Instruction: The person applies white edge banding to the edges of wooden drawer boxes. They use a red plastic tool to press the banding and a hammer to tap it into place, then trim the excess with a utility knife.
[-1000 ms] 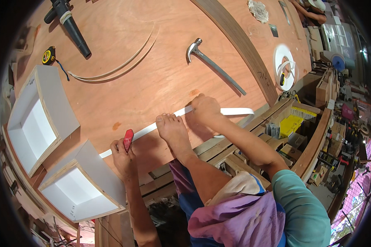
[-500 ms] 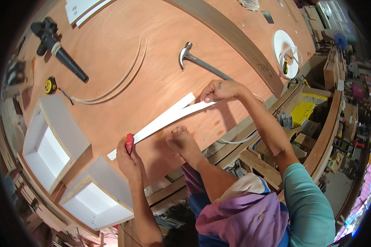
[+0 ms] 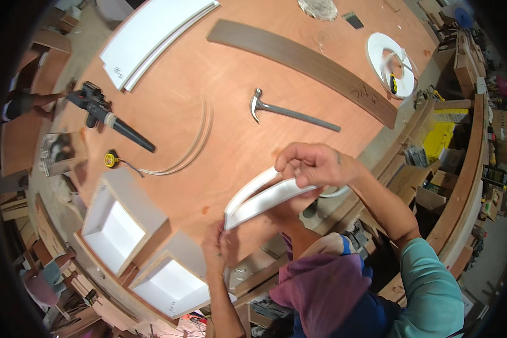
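My right hand [image 3: 315, 163] pinches a white flexible strip [image 3: 270, 200] between thumb and fingers, above the front edge of the plywood table [image 3: 236, 67]. A second white length [image 3: 250, 188] curves beside it, and the two come together at my left hand [image 3: 215, 248]. That hand is closed and smeared by motion. A dark red bit of a small hand tool [image 3: 222, 222] shows at its fingers, against the lower end of the strips. Beyond my right hand lies a claw hammer [image 3: 296, 115] with a grey handle.
Two open white boxes [image 3: 146, 222] [image 3: 194, 248] stand at the left front. A black blower [image 3: 124, 129], a yellow tape measure [image 3: 112, 159], curved white panels [image 3: 146, 42], a brown board [image 3: 304, 62] and a white ring [image 3: 374, 48] lie farther back. A cluttered wooden bin [image 3: 428, 180] stands right.
My left hand with the red tool has moved right, closer to my right hand. The white strips have come off the tabletop and now bow between my hands. The view has shifted.
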Motion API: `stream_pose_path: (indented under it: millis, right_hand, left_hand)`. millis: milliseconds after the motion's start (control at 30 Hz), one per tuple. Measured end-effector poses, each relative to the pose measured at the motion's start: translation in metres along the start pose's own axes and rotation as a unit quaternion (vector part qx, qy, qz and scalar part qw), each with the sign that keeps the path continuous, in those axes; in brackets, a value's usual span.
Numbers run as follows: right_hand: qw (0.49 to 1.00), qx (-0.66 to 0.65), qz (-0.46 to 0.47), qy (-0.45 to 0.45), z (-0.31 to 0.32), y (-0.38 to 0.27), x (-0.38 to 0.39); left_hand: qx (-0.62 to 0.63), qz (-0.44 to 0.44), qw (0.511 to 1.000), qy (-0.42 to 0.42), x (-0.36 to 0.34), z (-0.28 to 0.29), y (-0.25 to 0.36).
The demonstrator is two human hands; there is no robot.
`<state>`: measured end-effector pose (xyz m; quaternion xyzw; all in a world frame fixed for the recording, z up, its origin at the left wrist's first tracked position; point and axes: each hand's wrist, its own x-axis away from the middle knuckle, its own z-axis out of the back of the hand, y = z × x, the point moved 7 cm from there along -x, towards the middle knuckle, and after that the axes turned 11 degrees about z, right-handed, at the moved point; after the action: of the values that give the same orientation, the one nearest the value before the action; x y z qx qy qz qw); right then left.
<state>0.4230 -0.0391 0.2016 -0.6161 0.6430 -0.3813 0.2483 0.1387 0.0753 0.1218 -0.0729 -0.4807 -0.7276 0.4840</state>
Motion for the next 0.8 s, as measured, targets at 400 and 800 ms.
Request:
stream_pose_path:
  millis: [400,800]
  right_hand:
    - [0.965,0.094,0.056,-0.240,-0.124,-0.074,-0.010]
    - [0.972,0.217,0.003,-0.096,-0.176,-0.152,0.022]
  left_hand:
    - [-0.158,-0.114,0.981,0.019,0.122,0.052,0.072]
    - [-0.121,-0.063,0.937,0.323,0.256,0.133,0.063]
